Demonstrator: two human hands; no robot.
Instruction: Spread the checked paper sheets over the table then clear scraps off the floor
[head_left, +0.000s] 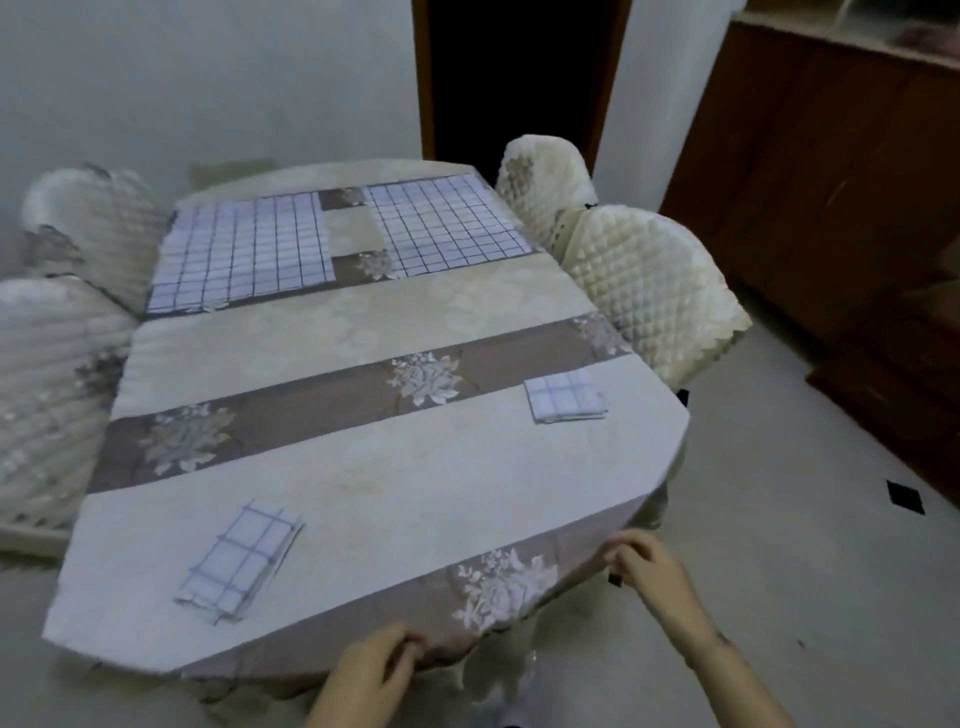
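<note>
Two checked paper sheets lie unfolded at the far end of the table: one on the left (241, 254), one on the right (441, 226). A folded checked sheet (240, 561) rests near the front left, and another folded one (565, 396) near the right edge. The table (363, 462) wears a cream and mauve flowered cloth. My left hand (371, 667) grips the cloth's near hem, fingers curled over the edge. My right hand (641, 558) pinches the hem at the near right corner.
Quilted cream chairs stand on the right (649, 291), (543, 182) and on the left (49, 389), (91, 228). A dark doorway (519, 78) is behind the table, a brown wooden cabinet (831, 197) at the right. A small dark scrap (905, 496) lies on the pale floor.
</note>
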